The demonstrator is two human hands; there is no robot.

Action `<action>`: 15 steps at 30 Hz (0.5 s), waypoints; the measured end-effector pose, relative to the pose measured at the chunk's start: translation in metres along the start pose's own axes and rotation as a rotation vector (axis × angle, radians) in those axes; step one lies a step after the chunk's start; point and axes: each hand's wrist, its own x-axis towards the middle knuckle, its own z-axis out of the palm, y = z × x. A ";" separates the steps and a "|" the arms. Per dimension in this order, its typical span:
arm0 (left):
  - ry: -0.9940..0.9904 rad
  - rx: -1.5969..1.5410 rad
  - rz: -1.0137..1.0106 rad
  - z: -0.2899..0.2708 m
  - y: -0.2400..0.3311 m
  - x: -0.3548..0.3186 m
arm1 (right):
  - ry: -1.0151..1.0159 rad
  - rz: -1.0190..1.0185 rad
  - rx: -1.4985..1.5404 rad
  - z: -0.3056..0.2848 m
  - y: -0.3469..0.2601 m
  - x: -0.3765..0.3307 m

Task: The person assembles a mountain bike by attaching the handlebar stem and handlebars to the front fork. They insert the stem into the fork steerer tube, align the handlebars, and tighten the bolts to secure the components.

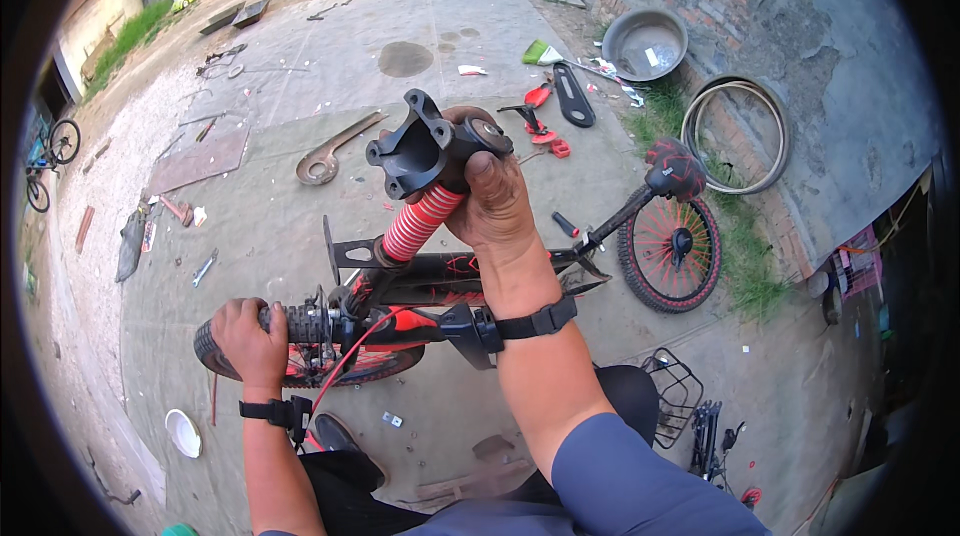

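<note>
Head view: right hand (495, 204) clasps black stem (418, 148); left hand (250, 338) curled, seemingly round black tube (312, 325).

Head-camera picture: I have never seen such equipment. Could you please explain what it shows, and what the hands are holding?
There is no robot here: these are a person's own bare hands, seen from a wide camera on the head that looks down. Its lens bends straight edges near the rim.

A red-and-black bicycle is in front of the person. The right hand grips a black clamp-shaped part above a red-and-white striped tube. The left hand is closed around a black ribbed part near the wheel at the left.

On the ground lie a white bowl and a green-bristled broom. A metal basin is by the wall.
</note>
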 end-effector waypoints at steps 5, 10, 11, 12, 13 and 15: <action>-0.013 0.014 -0.012 0.001 -0.001 -0.002 | -0.101 0.052 0.056 -0.001 -0.005 0.006; -0.019 0.031 0.010 0.000 0.001 0.000 | -0.292 0.148 0.032 -0.035 -0.002 0.016; -0.021 0.026 0.002 0.000 0.001 0.000 | -0.318 0.159 0.022 -0.038 -0.002 0.019; -0.022 0.020 -0.006 0.001 0.001 0.000 | -0.342 0.168 0.012 -0.039 -0.003 0.021; -0.023 0.013 -0.014 0.002 0.001 -0.001 | -0.310 0.161 0.009 -0.038 -0.002 0.018; -0.028 0.021 -0.012 0.002 -0.002 -0.001 | -0.253 0.150 0.006 -0.030 -0.001 0.012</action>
